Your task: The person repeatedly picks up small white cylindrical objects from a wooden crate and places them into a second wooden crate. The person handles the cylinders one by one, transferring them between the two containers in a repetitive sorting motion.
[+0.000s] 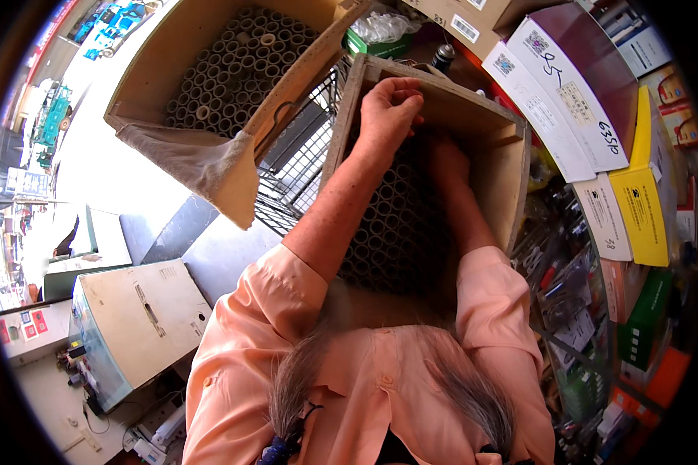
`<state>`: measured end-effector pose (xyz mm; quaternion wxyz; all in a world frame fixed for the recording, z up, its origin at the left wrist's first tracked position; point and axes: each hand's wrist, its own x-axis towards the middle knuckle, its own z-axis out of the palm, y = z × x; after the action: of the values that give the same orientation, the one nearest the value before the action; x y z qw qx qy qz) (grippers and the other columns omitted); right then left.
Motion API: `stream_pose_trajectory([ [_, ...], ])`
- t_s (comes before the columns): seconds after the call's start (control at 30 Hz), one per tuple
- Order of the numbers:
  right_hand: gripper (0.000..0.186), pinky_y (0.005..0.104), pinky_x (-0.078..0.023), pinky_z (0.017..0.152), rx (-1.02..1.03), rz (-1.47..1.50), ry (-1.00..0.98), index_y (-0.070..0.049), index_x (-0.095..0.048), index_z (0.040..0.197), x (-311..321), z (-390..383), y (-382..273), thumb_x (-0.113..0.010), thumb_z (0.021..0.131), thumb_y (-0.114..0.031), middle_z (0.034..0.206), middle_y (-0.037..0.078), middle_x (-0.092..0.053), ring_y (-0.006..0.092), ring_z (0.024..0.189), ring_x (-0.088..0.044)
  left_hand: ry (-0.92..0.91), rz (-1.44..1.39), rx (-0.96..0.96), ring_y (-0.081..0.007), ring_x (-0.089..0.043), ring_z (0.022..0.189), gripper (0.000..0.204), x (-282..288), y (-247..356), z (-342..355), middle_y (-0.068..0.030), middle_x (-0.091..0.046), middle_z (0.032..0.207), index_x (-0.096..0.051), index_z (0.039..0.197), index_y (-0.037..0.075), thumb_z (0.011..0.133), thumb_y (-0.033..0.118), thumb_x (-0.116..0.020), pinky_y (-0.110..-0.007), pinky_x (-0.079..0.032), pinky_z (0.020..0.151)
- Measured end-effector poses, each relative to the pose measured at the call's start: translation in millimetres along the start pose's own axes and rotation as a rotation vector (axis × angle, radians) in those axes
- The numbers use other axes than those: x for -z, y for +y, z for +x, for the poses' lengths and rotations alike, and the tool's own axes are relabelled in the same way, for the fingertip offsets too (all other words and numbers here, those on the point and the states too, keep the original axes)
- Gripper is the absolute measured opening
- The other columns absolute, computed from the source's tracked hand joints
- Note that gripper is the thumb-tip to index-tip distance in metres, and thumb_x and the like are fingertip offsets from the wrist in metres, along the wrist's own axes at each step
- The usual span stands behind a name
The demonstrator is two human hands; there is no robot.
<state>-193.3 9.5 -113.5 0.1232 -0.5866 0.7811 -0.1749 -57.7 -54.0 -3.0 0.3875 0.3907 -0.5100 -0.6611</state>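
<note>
A deep wooden box (512, 182) is in front of me, with many short round tubes (392, 205) packed upright in its lower part. Over the box's far left part is my left hand (388, 115), fingers curled together; whatever they hold, if anything, is hidden. My right hand (446, 159) reaches down inside, against the right side of the tubes. Deep shadow hides its fingers. Farther left, a second wooden box (143, 85) holds similar tubes (236, 74), a few of them filled or capped, and a grey-brown cloth (190, 159) drapes over its near edge.
A black wire basket (291, 174) stands between the boxes. Stacked cartons, including a white one (554, 101) and a yellow one (645, 182), crowd the right side. At the lower left is a cream-topped glass case (143, 322). A green box (376, 45) with clear plastic lies beyond.
</note>
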Motion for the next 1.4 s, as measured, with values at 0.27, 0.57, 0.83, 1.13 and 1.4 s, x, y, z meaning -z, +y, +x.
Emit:
stream_pose_trajectory([
  [0.27,0.029,0.0438,-0.05,0.078,-0.062,-0.039,-0.074,-0.019,-0.061,0.112,21,2,-17,-0.047,0.088,-0.029,0.115,0.011,-0.059,0.0328,0.098,-0.06,0.013,-0.043,-0.024,-0.0094,-0.057,0.061,0.027,0,8,-5,-0.0036,-0.061,0.088,-0.057,0.108,0.003,0.081,0.005,-0.058,-0.023,-0.044,0.048],
  [0.57,0.022,0.0429,-0.048,0.075,0.026,0.123,0.164,-0.009,-0.062,0.103,69,-9,-10,-0.058,0.085,-0.022,0.099,0.016,-0.063,0.0362,0.091,-0.059,0.047,-0.188,-0.29,-0.012,-0.063,0.071,0.022,44,84,9,-0.0064,-0.066,0.094,-0.059,0.11,0.004,0.088,0.007,-0.058,-0.024,-0.052,0.063],
  [0.83,0.023,0.044,-0.048,0.075,0.057,0.212,0.18,-0.008,-0.062,0.102,72,-7,-14,-0.059,0.084,-0.022,0.099,0.016,-0.063,0.0365,0.091,-0.058,0.287,0.405,-0.266,-0.011,-0.064,0.077,0.024,185,101,96,-0.005,-0.067,0.094,-0.063,0.108,0.005,0.085,0.009,-0.061,-0.025,-0.053,0.064],
  [1.13,0.017,0.0443,-0.048,0.07,0.067,0.151,0.177,-0.006,-0.061,0.097,74,-8,-22,-0.06,0.083,-0.017,0.094,0.015,-0.063,0.0369,0.086,-0.059,0.203,1.045,-0.338,-0.0215,-0.063,0.091,0.032,268,-1,153,-0.01,-0.066,0.1,-0.065,0.108,0.011,0.077,0.003,-0.06,-0.032,-0.049,0.08],
  [1.4,0.016,0.0436,-0.049,0.069,0.073,0.144,0.183,-0.006,-0.062,0.095,77,-7,-23,-0.061,0.082,-0.017,0.091,0.015,-0.063,0.0364,0.083,-0.059,0.187,1.256,-0.318,-0.0251,-0.062,0.098,0.033,265,-11,157,-0.0123,-0.063,0.106,-0.063,0.11,0.01,0.078,0.003,-0.063,-0.034,-0.048,0.085],
])
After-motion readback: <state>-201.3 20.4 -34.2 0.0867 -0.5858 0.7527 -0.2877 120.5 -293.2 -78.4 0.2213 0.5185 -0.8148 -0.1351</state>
